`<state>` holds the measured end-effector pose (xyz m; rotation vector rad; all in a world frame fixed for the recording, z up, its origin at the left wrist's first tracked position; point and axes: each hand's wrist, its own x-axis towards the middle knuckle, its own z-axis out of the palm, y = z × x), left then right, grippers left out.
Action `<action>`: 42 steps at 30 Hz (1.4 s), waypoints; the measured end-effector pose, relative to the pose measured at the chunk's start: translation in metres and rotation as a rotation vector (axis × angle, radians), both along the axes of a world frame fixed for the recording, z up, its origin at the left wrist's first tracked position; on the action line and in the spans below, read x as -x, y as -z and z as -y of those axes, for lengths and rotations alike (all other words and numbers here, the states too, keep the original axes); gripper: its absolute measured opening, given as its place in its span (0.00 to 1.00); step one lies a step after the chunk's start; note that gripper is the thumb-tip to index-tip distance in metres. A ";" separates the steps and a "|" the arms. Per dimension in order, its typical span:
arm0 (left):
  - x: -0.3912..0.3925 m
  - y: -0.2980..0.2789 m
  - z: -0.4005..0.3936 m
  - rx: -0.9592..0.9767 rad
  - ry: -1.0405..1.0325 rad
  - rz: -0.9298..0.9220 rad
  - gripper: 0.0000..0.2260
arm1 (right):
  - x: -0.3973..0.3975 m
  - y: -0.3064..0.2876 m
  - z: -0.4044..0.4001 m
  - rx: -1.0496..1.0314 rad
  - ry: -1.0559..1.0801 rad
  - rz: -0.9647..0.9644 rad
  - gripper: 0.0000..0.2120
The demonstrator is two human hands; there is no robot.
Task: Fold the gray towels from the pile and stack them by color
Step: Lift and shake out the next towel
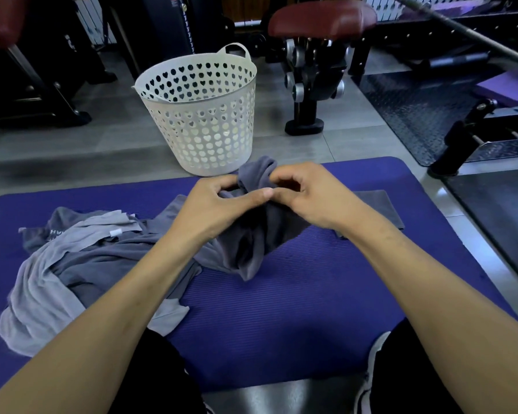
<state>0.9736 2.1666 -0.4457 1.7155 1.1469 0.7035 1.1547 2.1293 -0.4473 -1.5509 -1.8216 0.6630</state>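
A dark gray towel (256, 234) hangs bunched over the middle of the purple mat (296, 309). My left hand (219, 204) pinches its upper edge, and my right hand (308, 192) grips the same bunched edge just beside it. To the left lies a loose pile of towels (72, 264) in light and darker gray. A folded dark gray towel (383, 209) lies flat on the mat to the right, partly hidden behind my right wrist.
A white plastic basket (201, 112) with heart-shaped holes stands on the floor just beyond the mat. Gym machines and a red padded bench (320, 16) stand behind it. A black frame (476, 135) flanks the right side. My knees sit at the mat's near edge.
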 end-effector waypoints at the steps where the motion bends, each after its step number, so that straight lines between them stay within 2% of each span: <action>1: -0.001 0.000 -0.001 0.020 -0.021 0.008 0.15 | 0.000 0.001 0.000 0.003 0.004 -0.022 0.15; 4: -0.003 0.005 -0.009 0.175 -0.097 0.143 0.06 | 0.000 0.002 0.000 0.043 0.064 -0.178 0.09; 6: -0.005 0.009 -0.013 0.237 -0.156 0.209 0.08 | -0.003 0.002 0.002 0.121 0.116 -0.329 0.05; 7: -0.004 0.010 -0.017 0.272 -0.189 0.244 0.08 | -0.005 0.003 0.003 0.153 0.127 -0.350 0.08; 8: -0.003 0.010 -0.019 0.318 -0.223 0.286 0.08 | -0.008 0.006 0.003 0.181 0.128 -0.316 0.12; 10: -0.001 0.007 -0.024 0.422 -0.283 0.398 0.06 | -0.014 0.012 0.006 0.257 0.109 -0.116 0.15; 12: 0.002 0.004 -0.027 0.489 -0.321 0.515 0.06 | -0.017 0.019 0.010 0.328 0.091 0.099 0.09; 14: 0.007 0.005 -0.031 0.514 -0.338 0.568 0.11 | -0.018 0.025 0.009 0.316 0.118 0.190 0.05; 20: 0.014 0.021 -0.036 0.575 -0.383 0.344 0.15 | -0.014 0.024 0.002 0.142 0.283 0.032 0.09; 23: 0.013 0.022 -0.041 0.589 -0.317 0.365 0.19 | -0.012 0.020 0.001 0.140 0.312 -0.133 0.10; 26: 0.008 0.020 -0.047 0.491 -0.315 0.388 0.20 | -0.015 0.017 -0.001 0.080 0.432 -0.291 0.11; 28: 0.009 0.023 -0.048 0.310 -0.302 0.144 0.13 | -0.020 0.016 -0.002 0.033 0.534 -0.370 0.11; 30: 0.013 0.030 -0.047 0.025 -0.219 -0.151 0.04 | -0.024 0.015 -0.001 -0.012 0.581 -0.307 0.10; 33: 0.018 0.041 -0.047 -0.203 -0.166 -0.365 0.01 | -0.026 0.017 0.001 0.048 0.529 -0.118 0.08; 36: 0.017 0.042 -0.051 -0.256 -0.223 -0.409 0.03 | -0.029 0.023 -0.001 0.136 0.483 -0.094 0.08; 42: 0.020 0.031 -0.043 -0.192 -0.271 -0.386 0.06 | -0.037 0.022 -0.001 0.186 0.374 -0.237 0.05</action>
